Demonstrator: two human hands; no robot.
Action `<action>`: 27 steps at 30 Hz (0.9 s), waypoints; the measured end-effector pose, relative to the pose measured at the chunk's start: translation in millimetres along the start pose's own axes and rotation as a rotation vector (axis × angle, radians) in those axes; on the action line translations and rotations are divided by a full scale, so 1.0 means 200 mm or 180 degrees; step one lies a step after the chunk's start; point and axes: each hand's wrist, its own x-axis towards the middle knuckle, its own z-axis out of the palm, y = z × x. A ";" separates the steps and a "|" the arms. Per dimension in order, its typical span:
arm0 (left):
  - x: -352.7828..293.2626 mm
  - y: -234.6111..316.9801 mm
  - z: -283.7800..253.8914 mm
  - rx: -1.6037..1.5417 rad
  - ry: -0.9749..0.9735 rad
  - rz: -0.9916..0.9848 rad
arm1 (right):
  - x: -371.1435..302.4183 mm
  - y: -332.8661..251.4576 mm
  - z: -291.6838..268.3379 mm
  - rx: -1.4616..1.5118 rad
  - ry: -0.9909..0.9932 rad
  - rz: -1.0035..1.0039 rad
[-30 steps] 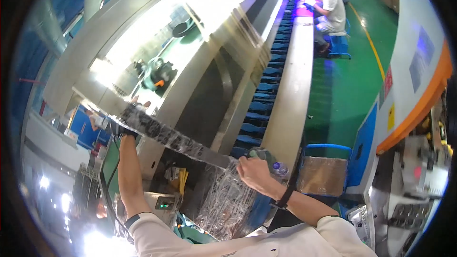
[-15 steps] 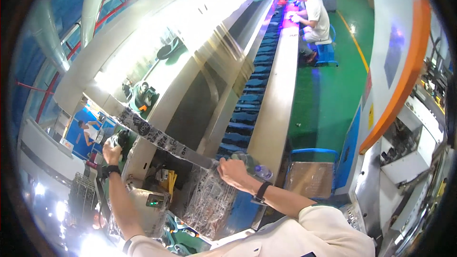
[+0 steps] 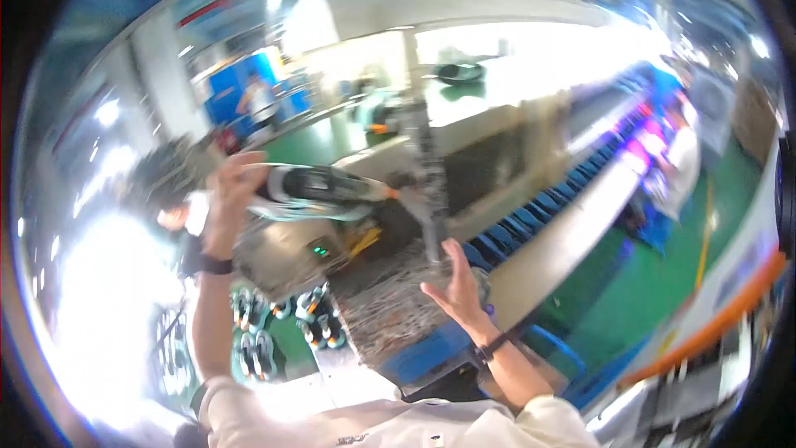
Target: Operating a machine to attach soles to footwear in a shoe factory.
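My left hand [image 3: 232,199] is raised at the left, closed on one end of a sneaker [image 3: 319,185]. The sneaker is dark with a white and pale teal sole and an orange patch at its far end, and it lies sideways in the air over the machine. My right hand [image 3: 458,292] is open, its fingers spread and holding nothing. It is close to the lower end of a plastic-wrapped post [image 3: 427,174] and above a plastic-wrapped surface [image 3: 390,307]. Motion blurs much of the picture.
A conveyor [image 3: 531,216] with dark blue slats runs to the far right, where a person [image 3: 681,158] sits. Several sneakers [image 3: 255,354] stand at the lower left. Another shoe [image 3: 458,73] is inside the bright machine opening. A control box [image 3: 319,250] shows green lights.
The view has swung to the left. My left hand has lifted the sneaker, which now shows plainly. My right hand has come off the wrapped frame and opened.
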 end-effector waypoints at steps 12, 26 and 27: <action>-0.89 -0.55 0.81 -0.0559 -0.0840 -0.1077 | -0.17 -0.36 0.06 0.0613 -0.0296 0.0929; -1.00 -0.64 0.84 -0.0537 -0.0452 -0.0327 | 0.38 -0.67 0.30 -0.1747 -0.2722 0.1452; -1.01 -0.64 0.84 -0.0476 -0.0464 -0.0323 | 0.39 -0.69 0.32 -0.1928 -0.2680 0.1595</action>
